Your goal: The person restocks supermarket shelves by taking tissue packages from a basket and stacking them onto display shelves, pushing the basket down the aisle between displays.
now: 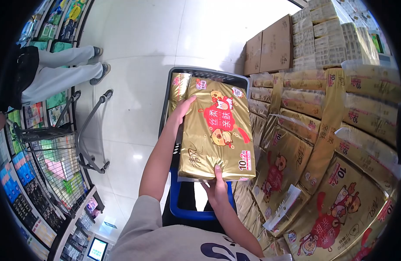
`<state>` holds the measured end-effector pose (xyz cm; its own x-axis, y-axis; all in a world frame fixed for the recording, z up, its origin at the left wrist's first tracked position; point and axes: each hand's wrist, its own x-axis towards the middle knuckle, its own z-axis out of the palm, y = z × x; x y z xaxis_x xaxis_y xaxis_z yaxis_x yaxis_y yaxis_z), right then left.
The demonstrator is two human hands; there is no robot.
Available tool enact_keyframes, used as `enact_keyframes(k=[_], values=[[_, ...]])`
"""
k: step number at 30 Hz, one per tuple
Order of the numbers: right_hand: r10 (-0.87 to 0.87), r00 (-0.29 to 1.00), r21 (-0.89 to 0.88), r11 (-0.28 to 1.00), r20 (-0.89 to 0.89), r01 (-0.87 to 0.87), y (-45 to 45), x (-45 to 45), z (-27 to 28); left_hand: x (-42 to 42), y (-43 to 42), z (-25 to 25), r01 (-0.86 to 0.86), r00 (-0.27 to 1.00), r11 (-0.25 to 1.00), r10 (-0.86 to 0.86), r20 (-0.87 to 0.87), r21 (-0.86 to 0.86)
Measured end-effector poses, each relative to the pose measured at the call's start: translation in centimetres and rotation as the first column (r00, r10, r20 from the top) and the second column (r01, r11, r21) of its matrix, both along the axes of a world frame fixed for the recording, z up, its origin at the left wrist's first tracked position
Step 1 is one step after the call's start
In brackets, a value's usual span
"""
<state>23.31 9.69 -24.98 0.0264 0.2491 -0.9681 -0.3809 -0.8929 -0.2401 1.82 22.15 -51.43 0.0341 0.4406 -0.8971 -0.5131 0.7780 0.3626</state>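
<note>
A large gold tissue pack, printed with a red patch and cartoon animals, lies over a dark grey shopping basket. My left hand grips its left side, with the thumb on the top face. At the pack's near edge, my right hand holds on with its thumb on top; its other fingers are partly hidden underneath. Another gold pack shows inside the basket at the far left, mostly covered. The basket's blue handle frame lies close to my body.
Stacked gold tissue packs rise along the right, with cardboard boxes behind. On the left stand a wire shopping cart and another person's legs. Shelves of packaged goods line the far left. White floor tiles run between.
</note>
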Motion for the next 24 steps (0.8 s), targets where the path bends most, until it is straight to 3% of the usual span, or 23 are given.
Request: enact_keyframes(k=[3,4,6,7,9,11,13,14,16,17,18,19,21,23,24], values=[[0.001,1.0,0.007,1.0,-0.031,-0.001,0.6,0.4,0.8,0.0,-0.2,-1.1,-0.059,0.998,0.998,0.058,0.034,0.03],[-0.009,0.998,0.027,1.0,-0.063,0.011,0.9,0.8,1.2,-0.1,-0.2,0.8,-0.057,0.998,0.998,0.056,0.037,0.034],[0.085,0.993,0.13,0.989,-0.085,-0.073,2.0,1.6,2.9,-0.2,-1.7,5.0,-0.116,0.971,0.99,0.096,0.22,0.08],[0.122,0.988,0.181,0.978,-0.09,-0.104,2.4,1.7,3.8,0.1,-2.6,6.4,-0.112,0.971,0.99,0.092,0.219,0.081],[0.225,0.971,0.312,0.931,-0.086,-0.189,2.7,2.8,4.5,0.9,-5.0,8.4,-0.254,0.898,0.96,0.188,0.398,0.12],[0.378,0.926,0.478,0.816,-0.015,-0.325,5.1,1.9,6.5,2.3,-7.5,7.5,-0.368,0.694,0.93,0.265,0.669,0.013],[0.363,0.932,0.643,0.707,0.026,-0.293,7.3,1.0,7.0,4.0,-8.8,9.0,-0.372,0.79,0.921,0.251,0.559,0.112],[0.395,0.895,0.665,0.614,0.208,-0.426,8.6,0.4,6.9,4.4,-8.1,10.5,-0.398,0.788,0.905,0.255,0.561,0.148],[0.383,0.696,0.589,0.371,0.608,-0.718,11.2,0.2,6.7,4.5,-6.4,13.9,-0.429,0.804,0.891,0.304,0.511,0.145],[0.322,0.522,0.469,0.231,0.79,-0.852,12.7,0.4,6.8,4.3,-6.0,12.2,-0.403,0.814,0.863,0.185,0.551,0.305],[0.163,0.336,0.319,0.122,0.928,-0.94,14.3,-0.2,7.9,4.7,-5.1,11.4,-0.412,0.843,0.867,0.245,0.479,0.281],[-0.009,0.282,0.282,0.04,0.959,-0.958,15.6,-0.8,8.1,5.2,-4.2,11.0,-0.423,0.864,0.869,0.301,0.402,0.257],[-0.188,0.163,0.119,-0.226,0.969,-0.967,19.2,-2.2,8.1,5.1,-2.9,11.1,-0.468,0.85,0.857,0.369,0.375,0.215],[-0.191,0.063,-0.011,-0.364,0.98,-0.932,21.8,-2.5,6.4,4.6,-2.5,11.8,-0.508,0.835,0.842,0.43,0.342,0.181],[-0.153,0.004,-0.059,-0.402,0.988,-0.914,23.2,-2.8,6.0,4.3,-2.7,12.2,-0.426,0.893,0.877,0.368,0.259,0.221]])
